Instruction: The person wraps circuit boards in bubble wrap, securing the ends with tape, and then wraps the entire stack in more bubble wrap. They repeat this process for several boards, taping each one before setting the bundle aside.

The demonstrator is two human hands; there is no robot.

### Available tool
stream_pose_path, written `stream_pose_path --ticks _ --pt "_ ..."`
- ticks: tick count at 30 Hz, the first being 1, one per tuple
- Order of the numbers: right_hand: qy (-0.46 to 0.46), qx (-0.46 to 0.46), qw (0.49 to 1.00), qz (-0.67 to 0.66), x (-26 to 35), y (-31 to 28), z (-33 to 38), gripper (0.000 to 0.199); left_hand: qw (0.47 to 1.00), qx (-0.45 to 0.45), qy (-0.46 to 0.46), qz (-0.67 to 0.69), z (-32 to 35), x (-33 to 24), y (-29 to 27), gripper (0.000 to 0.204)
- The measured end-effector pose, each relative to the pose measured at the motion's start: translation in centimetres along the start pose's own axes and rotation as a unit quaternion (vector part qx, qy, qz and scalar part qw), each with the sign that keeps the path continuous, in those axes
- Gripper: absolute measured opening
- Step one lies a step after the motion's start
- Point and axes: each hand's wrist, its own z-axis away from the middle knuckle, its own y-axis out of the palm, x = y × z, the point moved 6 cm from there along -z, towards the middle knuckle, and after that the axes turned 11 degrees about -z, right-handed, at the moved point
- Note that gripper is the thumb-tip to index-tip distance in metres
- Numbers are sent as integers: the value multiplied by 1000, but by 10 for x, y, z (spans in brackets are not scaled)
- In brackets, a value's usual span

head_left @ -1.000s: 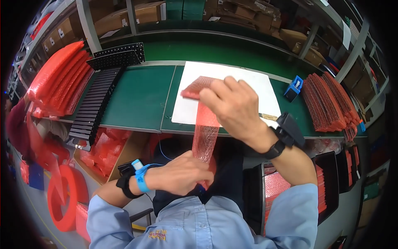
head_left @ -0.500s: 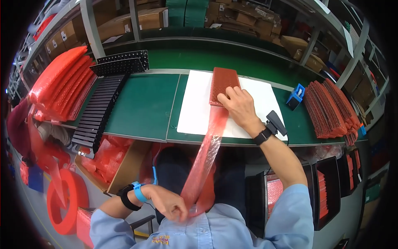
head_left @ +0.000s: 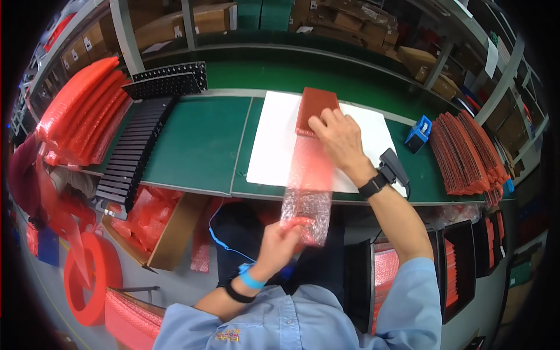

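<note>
A flat pack in red bubble wrap (head_left: 318,104) lies on a white sheet (head_left: 269,137) on the bench. My right hand (head_left: 341,140) rests on its near right part, fingers curled and pressed to the wrap. From the pack's near end a strip of translucent red bubble wrap (head_left: 309,172) runs toward me over the bench edge. My left hand (head_left: 281,242) is closed on the strip's loose end, which bunches at the fingers above my lap. What lies inside the pack is hidden.
Puffy red bubble-wrap packs (head_left: 81,111) and a black slotted rack (head_left: 137,149) stand at left. At right are a blue tape dispenser (head_left: 417,134) and wrapped packs (head_left: 461,154). Below the bench sit a cardboard box (head_left: 169,236) of red wrap and black bins (head_left: 461,271).
My left hand has moved from near my chest up and right, toward the bench. The strip, narrow and twisted before, now spreads wider. My right hand stays on the pack.
</note>
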Motion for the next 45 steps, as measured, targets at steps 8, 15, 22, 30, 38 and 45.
stream_pose_path --ticks 8,15,22,30,38,45 --pt "26 31 999 4 -10 1 6 19 987 146 -64 27 25 31 -4 28" --pt "77 129 982 -113 -15 5 36 34 979 167 -83 82 33 39 -7 29" --pt "121 247 949 -155 -4 11 -5 34 978 145 -143 54 25 103 -18 25" --pt "-102 60 955 -271 123 89 -239 28 986 39 56 -151 7 66 -11 23" --pt "10 58 986 -155 181 212 -355 8 985 152 -76 -22 -13 115 6 24" --pt "36 -23 938 -343 75 34 -280 23 979 182 -90 9 -16 98 -9 26"
